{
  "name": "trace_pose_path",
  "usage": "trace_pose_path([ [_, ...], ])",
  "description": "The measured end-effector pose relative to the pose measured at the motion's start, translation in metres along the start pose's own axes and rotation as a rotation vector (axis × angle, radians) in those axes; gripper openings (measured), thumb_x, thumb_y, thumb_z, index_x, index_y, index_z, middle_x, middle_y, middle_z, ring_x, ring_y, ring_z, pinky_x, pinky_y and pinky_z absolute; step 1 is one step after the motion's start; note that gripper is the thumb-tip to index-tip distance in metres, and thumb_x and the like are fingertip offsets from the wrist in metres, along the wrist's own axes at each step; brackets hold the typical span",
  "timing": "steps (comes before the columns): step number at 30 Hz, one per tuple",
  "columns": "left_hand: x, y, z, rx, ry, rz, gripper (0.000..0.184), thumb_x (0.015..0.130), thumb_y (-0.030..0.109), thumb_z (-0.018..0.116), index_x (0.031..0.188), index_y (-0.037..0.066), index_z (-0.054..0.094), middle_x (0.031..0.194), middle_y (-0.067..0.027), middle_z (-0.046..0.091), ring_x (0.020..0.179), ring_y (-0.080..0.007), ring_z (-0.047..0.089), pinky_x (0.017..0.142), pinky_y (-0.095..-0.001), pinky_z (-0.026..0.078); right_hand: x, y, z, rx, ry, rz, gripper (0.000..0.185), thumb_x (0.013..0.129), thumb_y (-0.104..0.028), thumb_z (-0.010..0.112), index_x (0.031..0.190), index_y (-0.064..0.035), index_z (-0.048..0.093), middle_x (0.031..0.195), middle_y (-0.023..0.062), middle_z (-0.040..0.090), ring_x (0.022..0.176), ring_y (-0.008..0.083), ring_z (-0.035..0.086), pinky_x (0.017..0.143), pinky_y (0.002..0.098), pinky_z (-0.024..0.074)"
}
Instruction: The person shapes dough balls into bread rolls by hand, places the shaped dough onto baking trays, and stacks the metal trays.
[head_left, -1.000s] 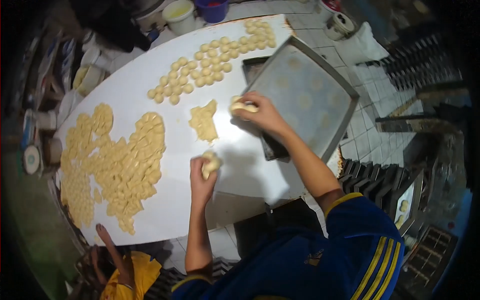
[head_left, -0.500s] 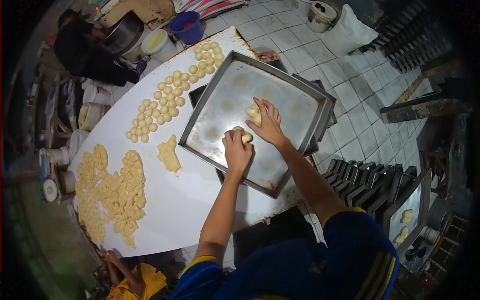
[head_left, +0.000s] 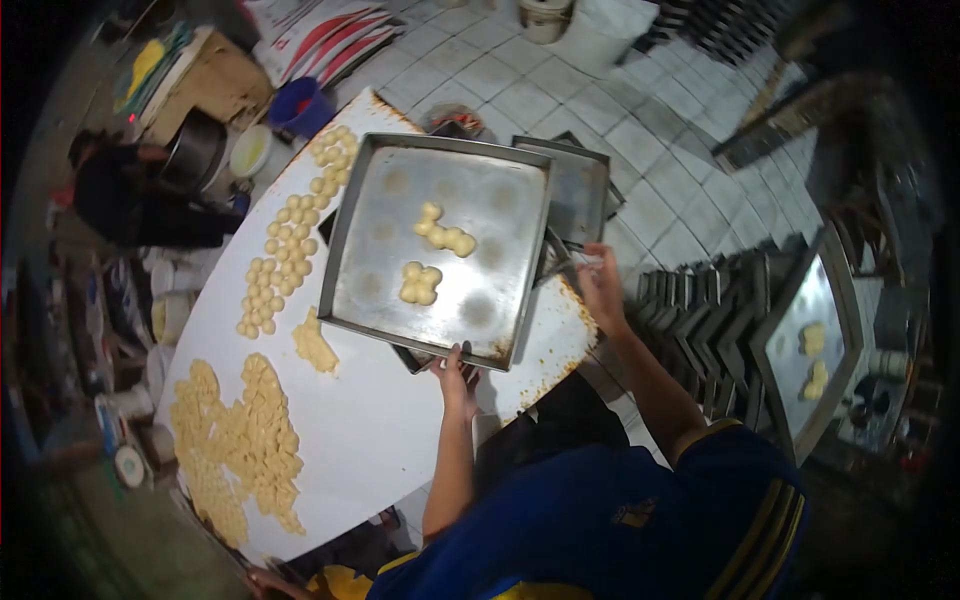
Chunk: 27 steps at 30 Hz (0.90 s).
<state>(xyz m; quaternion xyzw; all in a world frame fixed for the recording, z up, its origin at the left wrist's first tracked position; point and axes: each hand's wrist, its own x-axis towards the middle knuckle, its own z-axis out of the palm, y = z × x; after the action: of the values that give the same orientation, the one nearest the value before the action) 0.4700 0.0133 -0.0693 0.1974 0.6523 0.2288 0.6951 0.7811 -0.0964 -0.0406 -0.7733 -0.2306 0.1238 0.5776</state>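
A square metal baking tray (head_left: 400, 180) is in front of me, with two clusters of pale dough balls in it. One dough cluster (head_left: 420, 284) is compact; the other dough cluster (head_left: 445, 233) stretches out in a crooked line. My left hand (head_left: 457, 383) grips the tray's near edge, its thumb over the rim and the other fingers mostly hidden below. Off the tray's right side, my right hand (head_left: 602, 288) is held with fingers stretched apart and nothing visible in it. Another tray (head_left: 580, 190) lies partly behind the first one.
Rows of dough balls (head_left: 290, 235), a flat dough piece (head_left: 315, 343) and a large mass of cut dough (head_left: 265, 430) lie on the white table (head_left: 380, 440). Stacked trays (head_left: 690, 325) stand at right. A person (head_left: 140, 190) works by a large pot at upper left.
Both hands have left the dough. My left hand has moved to the tray's near edge, and my right hand has gone right, outside the tray. The tray has turned, and the view has shifted.
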Motion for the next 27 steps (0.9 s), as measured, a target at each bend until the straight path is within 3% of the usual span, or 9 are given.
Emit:
trace_pose_path([
  [2,-0.011,-0.006,0.020,-0.103,-0.120,0.079,0.080,0.090,0.016,0.075,0.149,0.018,0.022,0.137,-0.0145,0.045,0.128,-0.0274,0.048,0.101,-0.0534,0.044,-0.043,0.003,-0.019,-0.002,-0.108,0.145,0.037,0.096,-0.008,0.066,0.131,-0.0025,0.056,0.118,0.0102,0.065,0.093,0.0170,0.064,0.084,0.0332,0.0524],
  [3,0.035,-0.032,0.003,-0.155,-0.119,0.106,0.075,0.092,0.013,0.071,0.148,0.022,0.022,0.135,-0.0101,0.047,0.121,-0.0262,0.053,0.094,-0.0531,0.048,-0.066,0.006,-0.026,-0.010,-0.062,0.145,0.037,0.096,-0.008,0.066,0.131,-0.0025,0.056,0.118,0.0102,0.065,0.093,0.0170,0.064,0.084,0.0332,0.0524],
  [6,0.029,-0.035,-0.003,-0.148,-0.100,0.202,0.075,0.091,0.008,0.068,0.149,0.022,0.022,0.133,-0.0076,0.050,0.114,-0.0253,0.058,0.088,-0.0486,0.052,-0.137,0.024,-0.050,0.185,0.001,0.196,0.024,0.098,-0.006,0.065,0.121,-0.0043,0.061,0.110,0.0063,0.068,0.093,0.0145,0.064,0.080,0.0290,0.0499],
  [13,0.000,0.029,-0.025,-0.173,-0.385,0.283,0.066,0.085,0.011,0.064,0.145,0.024,0.039,0.114,-0.0057,0.058,0.086,-0.0193,0.059,0.064,-0.0337,0.052,-0.292,-0.015,-0.137,0.318,0.085,0.392,0.014,0.101,-0.010,0.065,0.113,-0.0029,0.064,0.101,0.0040,0.066,0.087,0.0114,0.063,0.072,0.0264,0.0505],
  [14,-0.015,0.038,-0.028,-0.045,-0.338,0.399,0.034,0.094,0.022,0.058,0.124,0.009,0.049,0.116,-0.0106,0.057,0.107,-0.0286,0.059,0.083,-0.0470,0.055,-0.309,-0.015,-0.150,0.319,0.136,0.415,0.014,0.101,-0.011,0.065,0.112,-0.0022,0.065,0.100,0.0042,0.066,0.084,0.0119,0.062,0.072,0.0263,0.0511],
  [19,-0.067,0.040,-0.068,-0.040,-0.478,0.409,0.031,0.091,0.025,0.060,0.118,0.011,0.056,0.117,-0.0107,0.058,0.099,-0.0262,0.062,0.081,-0.0436,0.058,-0.404,0.046,-0.209,0.292,0.324,0.457,0.016,0.099,-0.012,0.068,0.111,-0.0005,0.067,0.101,0.0067,0.069,0.083,0.0150,0.065,0.074,0.0287,0.0537],
  [20,-0.125,0.042,-0.058,-0.079,-0.467,0.360,0.035,0.085,0.013,0.062,0.119,0.009,0.057,0.111,-0.0066,0.061,0.096,-0.0207,0.063,0.077,-0.0382,0.057,-0.429,0.061,-0.219,0.225,0.373,0.427,0.016,0.098,-0.012,0.069,0.109,0.0000,0.068,0.101,0.0079,0.071,0.085,0.0155,0.066,0.074,0.0293,0.0542],
  [23,-0.191,0.029,-0.061,-0.010,-0.539,0.356,0.038,0.084,0.011,0.060,0.122,0.009,0.057,0.113,-0.0075,0.061,0.102,-0.0224,0.063,0.083,-0.0389,0.057,-0.488,0.103,-0.251,-0.017,0.453,0.512,0.014,0.096,-0.009,0.067,0.105,0.0005,0.069,0.097,0.0099,0.074,0.084,0.0160,0.068,0.074,0.0303,0.0546],
  [27,-0.260,-0.003,-0.019,0.059,-0.708,0.312,0.043,0.084,0.011,0.058,0.127,0.010,0.056,0.116,-0.0083,0.058,0.100,-0.0240,0.062,0.083,-0.0388,0.057,-0.564,0.132,-0.301,-0.013,0.464,0.594,0.017,0.094,-0.009,0.064,0.106,0.0017,0.069,0.092,0.0107,0.074,0.076,0.0156,0.068,0.070,0.0310,0.0543],
])
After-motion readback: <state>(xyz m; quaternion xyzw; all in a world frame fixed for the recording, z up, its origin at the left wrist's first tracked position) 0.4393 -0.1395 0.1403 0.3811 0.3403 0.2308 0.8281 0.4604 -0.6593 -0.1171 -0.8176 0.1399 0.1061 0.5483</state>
